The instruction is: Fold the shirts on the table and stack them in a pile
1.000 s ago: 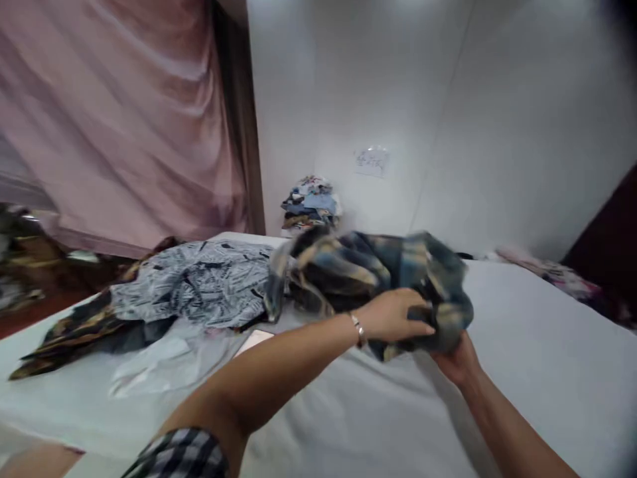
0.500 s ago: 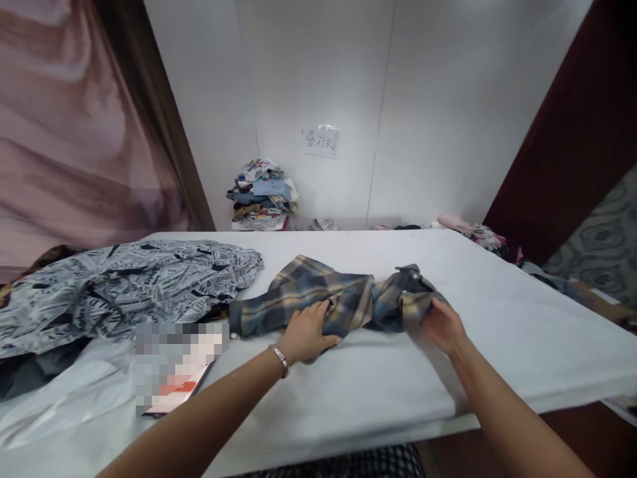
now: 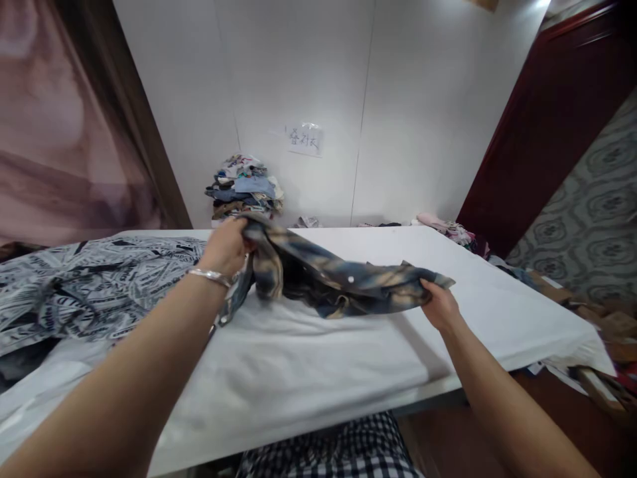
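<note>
A plaid shirt (image 3: 338,272) in blue-grey and tan is stretched between my two hands, its middle sagging low above the white-covered table (image 3: 318,372). My left hand (image 3: 227,247), wearing a silver bracelet on its wrist, is closed on the shirt's upper left part and is raised higher than the other. At the shirt's right end, my right hand (image 3: 440,304) pinches the cloth between thumb and fingers. Small white buttons show along the edge. Motion blurs parts of the fabric, and the dark inner side is partly visible.
A black-and-white printed garment (image 3: 99,285) lies heaped on the table's left side. Behind the table, a stack of folded clothes (image 3: 246,189) stands against the wall. Pinkish clothes (image 3: 442,226) lie beyond the far right corner. Boxes (image 3: 602,325) sit at the right.
The shirt lay on the table under my left hand; now it is lifted and stretched. My left hand has moved up and left with its edge. The view has shifted slightly right.
</note>
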### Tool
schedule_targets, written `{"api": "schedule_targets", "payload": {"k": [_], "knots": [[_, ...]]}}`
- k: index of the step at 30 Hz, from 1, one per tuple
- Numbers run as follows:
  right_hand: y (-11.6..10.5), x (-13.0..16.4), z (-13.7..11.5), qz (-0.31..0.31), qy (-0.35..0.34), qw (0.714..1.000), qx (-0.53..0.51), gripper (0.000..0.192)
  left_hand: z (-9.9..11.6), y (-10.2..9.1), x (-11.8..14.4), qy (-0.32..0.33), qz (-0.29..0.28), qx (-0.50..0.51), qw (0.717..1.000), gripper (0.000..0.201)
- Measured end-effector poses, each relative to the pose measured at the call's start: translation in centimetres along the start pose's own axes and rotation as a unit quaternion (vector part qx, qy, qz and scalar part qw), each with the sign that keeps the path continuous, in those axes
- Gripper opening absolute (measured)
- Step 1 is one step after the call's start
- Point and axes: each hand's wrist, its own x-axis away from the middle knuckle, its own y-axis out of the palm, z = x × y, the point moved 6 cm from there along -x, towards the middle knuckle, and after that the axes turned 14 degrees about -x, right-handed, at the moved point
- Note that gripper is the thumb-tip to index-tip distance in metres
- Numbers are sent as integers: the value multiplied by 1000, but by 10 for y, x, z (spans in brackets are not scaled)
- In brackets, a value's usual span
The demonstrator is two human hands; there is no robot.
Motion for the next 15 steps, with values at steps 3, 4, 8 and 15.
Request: {"api": "schedule_targets", "payload": {"k": [3, 4, 8, 15], "knots": [[37, 16, -41, -68, -75, 995, -10, 26, 50, -25, 3, 42, 15, 147, 988, 24], [49, 22, -54, -83, -100, 991, -9, 28, 66, -32, 7, 68, 27, 185, 980, 25], [79, 42, -97, -118, -190, 975, 2, 29, 116, -48, 16, 204, 94, 190, 956, 23], [82, 14, -114, -74, -272, 959, 16, 37, 193, 3, -66, 288, 189, 13, 939, 26]]}}
